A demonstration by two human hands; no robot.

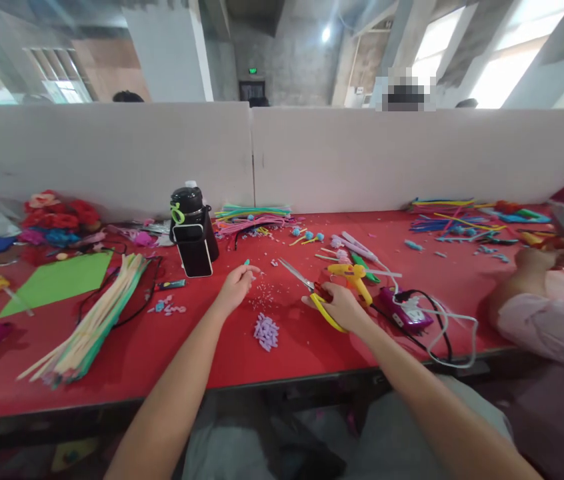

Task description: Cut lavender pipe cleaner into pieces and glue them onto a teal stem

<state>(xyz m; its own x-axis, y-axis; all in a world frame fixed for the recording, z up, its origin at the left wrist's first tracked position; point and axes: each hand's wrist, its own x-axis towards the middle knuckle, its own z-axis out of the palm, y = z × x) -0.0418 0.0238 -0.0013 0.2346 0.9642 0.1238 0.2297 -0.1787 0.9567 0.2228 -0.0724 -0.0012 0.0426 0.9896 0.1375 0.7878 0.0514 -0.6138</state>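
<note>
My right hand (339,305) is closed round yellow-handled scissors (296,272). Their blades point up and left over the red table, slightly parted. Opposite the blades, my left hand (236,288) is closed in a pinch, with a small teal piece (247,263) showing at the fingertips; its exact kind is too small to make out. Tiny pale clippings (265,293) lie scattered between the hands. Nearer to me sits a pile of short lilac fuzzy pieces (266,332). Just beyond my right hand lies a yellow glue gun (355,273).
A phone (193,250) leans against a black bottle (187,201). Bundled cream and green pipe cleaners (105,320) lie left, partly over a green sheet (57,281). Right stands a purple power block (407,312) with looping cables. A co-worker's arm (517,287) reaches in at far right.
</note>
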